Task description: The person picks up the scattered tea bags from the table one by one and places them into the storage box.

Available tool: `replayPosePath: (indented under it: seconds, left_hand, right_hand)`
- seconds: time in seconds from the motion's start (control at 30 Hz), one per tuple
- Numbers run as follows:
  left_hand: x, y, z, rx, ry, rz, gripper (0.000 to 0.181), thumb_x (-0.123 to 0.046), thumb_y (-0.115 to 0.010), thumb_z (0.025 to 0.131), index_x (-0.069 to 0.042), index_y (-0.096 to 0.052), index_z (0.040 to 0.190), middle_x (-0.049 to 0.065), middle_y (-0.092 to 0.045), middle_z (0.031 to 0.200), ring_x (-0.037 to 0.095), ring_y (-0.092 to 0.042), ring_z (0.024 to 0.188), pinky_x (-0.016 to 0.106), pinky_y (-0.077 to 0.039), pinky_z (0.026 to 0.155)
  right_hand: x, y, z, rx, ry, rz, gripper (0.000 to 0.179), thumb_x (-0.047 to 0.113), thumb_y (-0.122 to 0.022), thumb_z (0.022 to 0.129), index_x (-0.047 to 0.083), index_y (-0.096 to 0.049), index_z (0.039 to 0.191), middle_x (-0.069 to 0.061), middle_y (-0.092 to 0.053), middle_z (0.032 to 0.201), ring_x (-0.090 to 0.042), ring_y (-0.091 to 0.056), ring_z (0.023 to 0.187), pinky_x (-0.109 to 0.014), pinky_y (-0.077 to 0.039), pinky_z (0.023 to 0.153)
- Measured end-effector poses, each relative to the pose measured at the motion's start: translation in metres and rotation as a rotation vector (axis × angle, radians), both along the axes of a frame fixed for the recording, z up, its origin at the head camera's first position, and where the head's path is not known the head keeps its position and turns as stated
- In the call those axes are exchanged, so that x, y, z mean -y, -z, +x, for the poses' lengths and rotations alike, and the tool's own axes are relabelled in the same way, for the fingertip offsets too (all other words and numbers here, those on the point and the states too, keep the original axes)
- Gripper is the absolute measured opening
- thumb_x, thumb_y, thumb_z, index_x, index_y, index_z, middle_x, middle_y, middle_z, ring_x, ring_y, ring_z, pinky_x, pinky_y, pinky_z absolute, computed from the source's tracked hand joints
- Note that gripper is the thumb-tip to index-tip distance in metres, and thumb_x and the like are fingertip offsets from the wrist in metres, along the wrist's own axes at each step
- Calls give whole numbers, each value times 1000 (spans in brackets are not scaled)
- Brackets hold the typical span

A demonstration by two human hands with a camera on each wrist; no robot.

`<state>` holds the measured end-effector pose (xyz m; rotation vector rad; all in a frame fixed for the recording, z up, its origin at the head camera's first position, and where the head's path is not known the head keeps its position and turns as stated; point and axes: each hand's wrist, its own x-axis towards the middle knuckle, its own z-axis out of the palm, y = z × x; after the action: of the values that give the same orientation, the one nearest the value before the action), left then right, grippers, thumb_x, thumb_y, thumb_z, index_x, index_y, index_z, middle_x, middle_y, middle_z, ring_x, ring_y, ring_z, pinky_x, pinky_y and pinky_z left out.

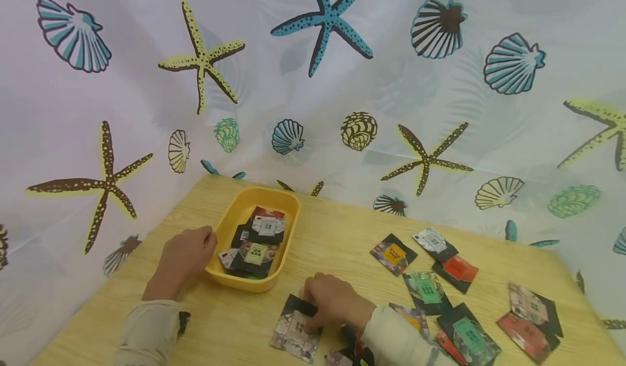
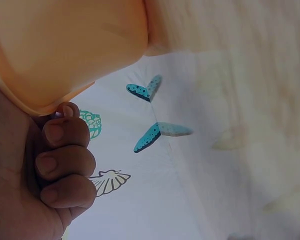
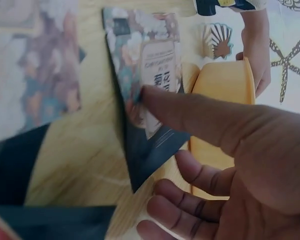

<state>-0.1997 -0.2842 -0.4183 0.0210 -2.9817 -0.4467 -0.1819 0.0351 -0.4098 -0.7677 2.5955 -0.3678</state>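
Observation:
My left hand (image 1: 188,251) holds the left rim of a yellow plastic tub (image 1: 218,279), its fingers (image 2: 67,162) curled beneath the lip in the left wrist view. Inside the tub lie several dark sachets (image 1: 255,254) with printed labels. In front of the tub, my right hand (image 1: 335,301) pinches a floral-printed sachet (image 1: 295,330) with a pale pink label and a black end. The right wrist view shows the thumb (image 3: 190,112) across the front of this sachet (image 3: 150,65), with the other fingers curled by its black edge.
Several more sachets are spread on the wooden table (image 1: 342,230) to the right, among them a green-labelled one (image 1: 469,336), an orange-labelled one (image 1: 393,254) and a pair (image 1: 530,322) near the right edge. A curtain (image 1: 313,105) with starfish and shells encloses the back and sides.

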Motion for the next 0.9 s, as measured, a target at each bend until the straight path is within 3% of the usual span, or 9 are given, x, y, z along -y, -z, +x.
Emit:
replayPosePath:
  seconds: [0.23,0.43,0.6,0.77,0.9]
  left_hand:
    - [2,0,0,6,3,6,30,-27,-41,102,-10,-55,82,4,-47,63,18,-44,55,29,-34,53]
    - [-1,0,-1,25,5,16,30,-27,-40,102,-10,-55,82,4,-47,63,18,-44,56,29,-34,54]
    - [-1,-1,0,12,1,8,30,-27,-40,102,-10,-56,84,4,-48,63,18,-44,55,30,-34,53]
    - [0,0,0,-2,10,18,30,-26,-40,102,-11,-55,81,3,-46,61,17,-43,54,29,-33,52]
    - [0,1,0,-12,12,23,31,-26,-40,102,-12,-53,79,3,-45,61,17,-42,54,29,-32,52]
  right_hand:
    - [2,4,1,88,28,-101,46,37,-85,75,14,-62,108,1,-59,98,-11,-54,82,-29,-46,68]
    - [3,6,5,51,7,-61,43,41,-90,68,20,-63,95,7,-52,89,-8,-47,76,-25,-41,62]
    - [2,5,6,63,-11,-123,41,32,-90,69,20,-60,94,9,-53,85,-6,-45,74,-22,-40,64]
    - [-1,8,5,134,-12,-218,37,21,-88,73,16,-63,100,6,-61,86,-3,-50,73,-21,-44,66]
    - [-4,10,4,225,-76,-296,16,14,-79,82,9,-70,94,6,-63,78,-1,-48,64,-19,-41,60]
